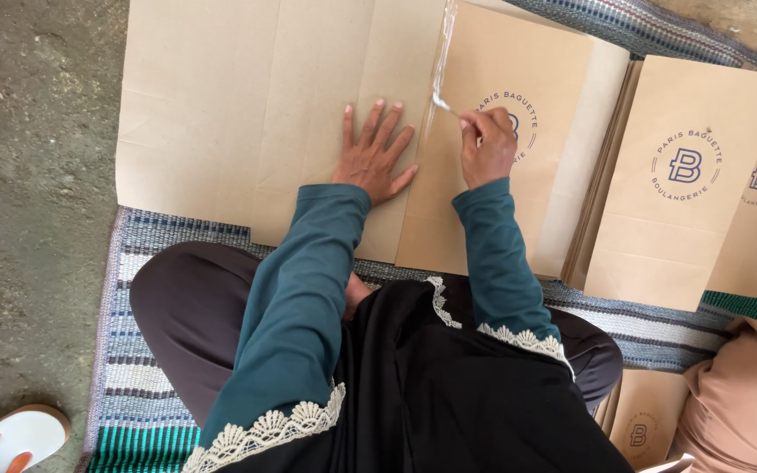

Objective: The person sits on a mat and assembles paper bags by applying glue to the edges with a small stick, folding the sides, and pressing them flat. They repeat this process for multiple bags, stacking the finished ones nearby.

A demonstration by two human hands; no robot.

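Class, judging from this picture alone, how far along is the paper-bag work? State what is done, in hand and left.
Done: printed folded bags lie stacked at the right. In hand: the left hand presses the flat brown sheet while the right hand runs a small stick along the glossy seam. Left: that sheet lies unfolded.

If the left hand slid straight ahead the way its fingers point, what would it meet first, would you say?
Probably nothing but bare cardboard: the left hand lies flat on the large cardboard sheet, fingers pointing up-frame, and that way looks free up to the frame's edge. The glue line lies right of that path.
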